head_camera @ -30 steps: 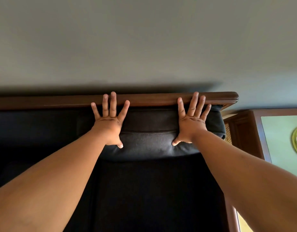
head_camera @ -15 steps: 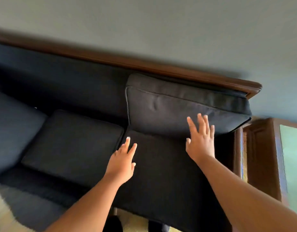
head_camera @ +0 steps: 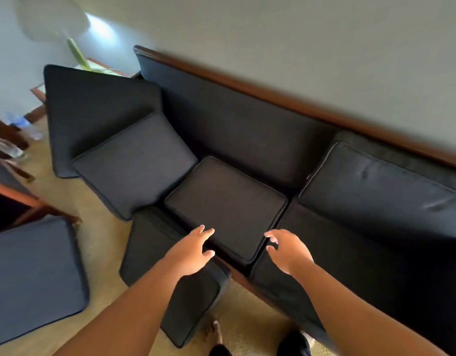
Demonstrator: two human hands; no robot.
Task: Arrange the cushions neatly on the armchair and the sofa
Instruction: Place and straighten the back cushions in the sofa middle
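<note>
Head view, tilted and blurred at the edges.
- Sofa (head_camera: 247,129): dark upholstery, wooden top rail (head_camera: 273,98) against the wall.
- Back cushion (head_camera: 376,196): at the right end, propped upright against the sofa back.
- Middle cushion (head_camera: 226,201): lies flat on the seat, its near edge at the seat front.
- Tilted cushion (head_camera: 134,165): just left of the middle cushion, leaning, with its corner hanging over the seat front.
- Large cushion (head_camera: 93,104): stands behind the tilted one at the left end.
- Fallen cushion (head_camera: 144,247): slopes from the seat front down to the floor (head_camera: 101,227).
- Armchair cushion (head_camera: 34,278): lower left, beside the armchair frame (head_camera: 29,199).
- Left hand (head_camera: 188,253): fingers loosely spread, holding nothing, at the near-left corner of the middle cushion; contact not discernible.
- Right hand (head_camera: 288,250): fingers relaxed and apart, holding nothing, at the near-right corner.
</note>
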